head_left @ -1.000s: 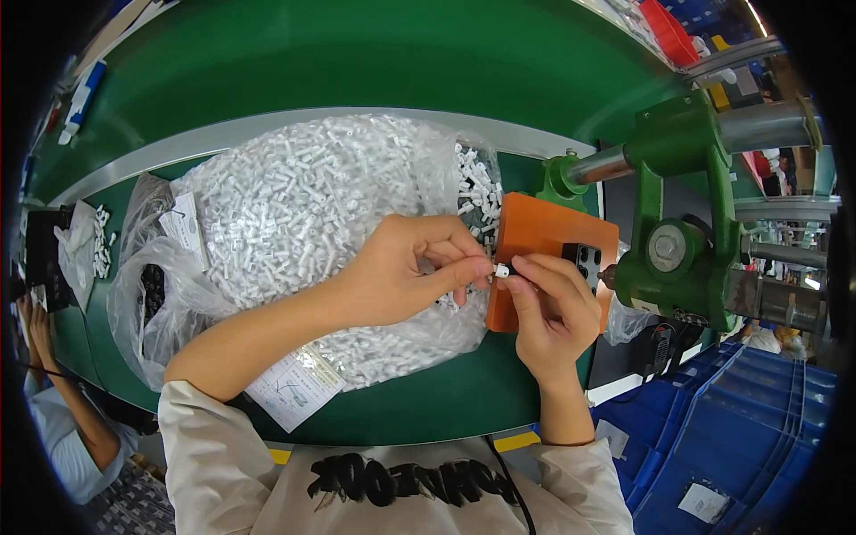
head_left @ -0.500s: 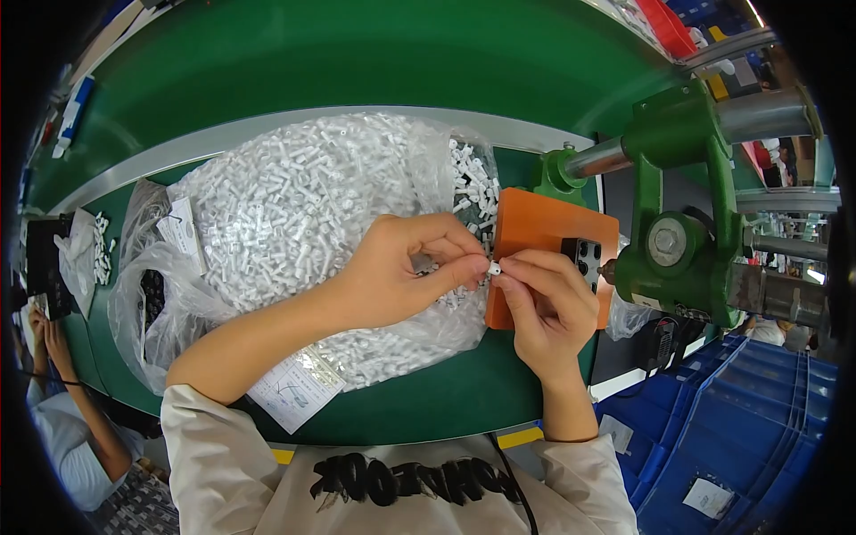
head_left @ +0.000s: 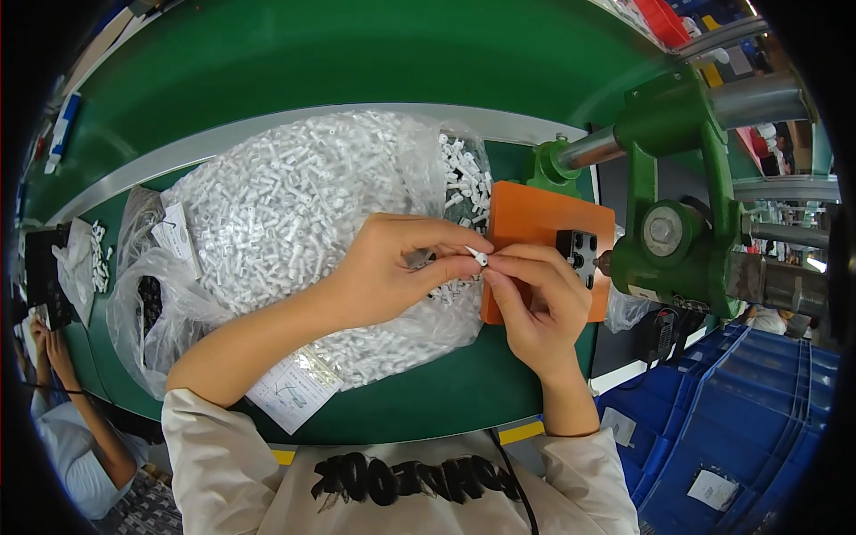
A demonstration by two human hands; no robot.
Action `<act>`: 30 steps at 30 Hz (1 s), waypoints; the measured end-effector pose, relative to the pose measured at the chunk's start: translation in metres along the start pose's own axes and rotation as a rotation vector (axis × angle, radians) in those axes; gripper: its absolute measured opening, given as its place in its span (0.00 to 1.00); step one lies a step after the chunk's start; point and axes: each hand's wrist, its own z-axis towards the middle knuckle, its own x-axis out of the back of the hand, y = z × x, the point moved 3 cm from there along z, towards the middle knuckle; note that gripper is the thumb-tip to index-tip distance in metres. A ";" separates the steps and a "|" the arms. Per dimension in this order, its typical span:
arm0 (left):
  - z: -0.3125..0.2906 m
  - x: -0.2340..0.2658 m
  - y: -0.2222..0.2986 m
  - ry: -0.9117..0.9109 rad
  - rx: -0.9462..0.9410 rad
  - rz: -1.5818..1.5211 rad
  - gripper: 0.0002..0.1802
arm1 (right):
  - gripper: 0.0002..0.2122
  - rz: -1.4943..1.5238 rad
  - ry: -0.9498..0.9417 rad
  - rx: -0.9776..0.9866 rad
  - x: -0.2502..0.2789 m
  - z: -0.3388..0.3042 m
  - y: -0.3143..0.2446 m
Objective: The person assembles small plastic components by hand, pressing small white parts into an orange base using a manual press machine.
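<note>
Between my two hands is a small white plastic part (head_left: 479, 257), a slim piece with a hole in its rounder end. My left hand (head_left: 383, 267) comes over the bag from the left and pinches this part with thumb and forefinger. From the other side, my right hand (head_left: 548, 303) has its thumb and fingertips closed at the part's holed end. Below and behind my left hand lies a large clear plastic bag (head_left: 267, 196) full of similar white parts. Small greyish shapes show in the gap of my left hand; I cannot make them out.
Right of my hands, an orange block (head_left: 544, 214) carries a black fixture (head_left: 580, 254) below a green press (head_left: 673, 232). Blue crates (head_left: 740, 419) stand at the lower right. A paper label (head_left: 294, 392) lies by the bag. Another person's hands (head_left: 55, 352) are at far left.
The white part has turned, so that its long tip and holed end now show. Both hands have shifted slightly left and up in the picture, as has the whole scene.
</note>
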 end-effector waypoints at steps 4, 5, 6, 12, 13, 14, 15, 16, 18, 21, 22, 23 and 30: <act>0.001 0.002 0.003 -0.026 -0.052 0.117 0.09 | 0.09 -0.033 -0.018 0.013 0.000 -0.001 0.000; 0.000 0.003 0.002 -0.024 -0.053 0.115 0.09 | 0.09 -0.035 -0.021 0.013 0.001 0.000 -0.003; 0.000 0.003 -0.001 -0.032 -0.033 0.099 0.08 | 0.10 -0.085 -0.064 0.018 0.001 0.001 -0.008; 0.001 0.001 -0.006 -0.010 0.010 0.002 0.09 | 0.09 -0.392 -0.050 0.040 0.040 -0.028 -0.048; 0.000 0.002 -0.006 -0.016 0.020 0.022 0.09 | 0.08 -0.404 -0.010 -0.001 0.054 -0.037 -0.045; 0.001 0.000 -0.004 -0.017 0.017 0.019 0.09 | 0.06 -0.495 0.076 -0.032 0.070 -0.044 -0.044; 0.001 0.001 -0.004 -0.006 -0.015 0.063 0.09 | 0.05 -0.537 0.123 -0.092 0.085 -0.050 -0.036; 0.001 0.001 -0.004 0.004 -0.046 0.106 0.10 | 0.04 -0.621 0.162 -0.095 0.099 -0.051 -0.029; 0.001 0.001 -0.005 0.003 -0.028 0.085 0.10 | 0.03 -0.757 0.152 -0.256 0.123 -0.055 -0.011; 0.002 0.000 -0.006 0.009 -0.035 0.083 0.10 | 0.05 -0.863 0.068 -0.291 0.142 -0.053 0.018; 0.002 0.000 -0.005 0.015 -0.059 0.101 0.10 | 0.06 -0.877 0.018 -0.259 0.145 -0.053 0.027; 0.001 0.001 -0.005 0.019 -0.057 0.106 0.10 | 0.07 -0.885 -0.035 -0.226 0.144 -0.053 0.033; 0.002 0.001 -0.004 -0.012 -0.020 0.110 0.09 | 0.05 -0.721 0.033 -0.620 0.153 -0.071 0.034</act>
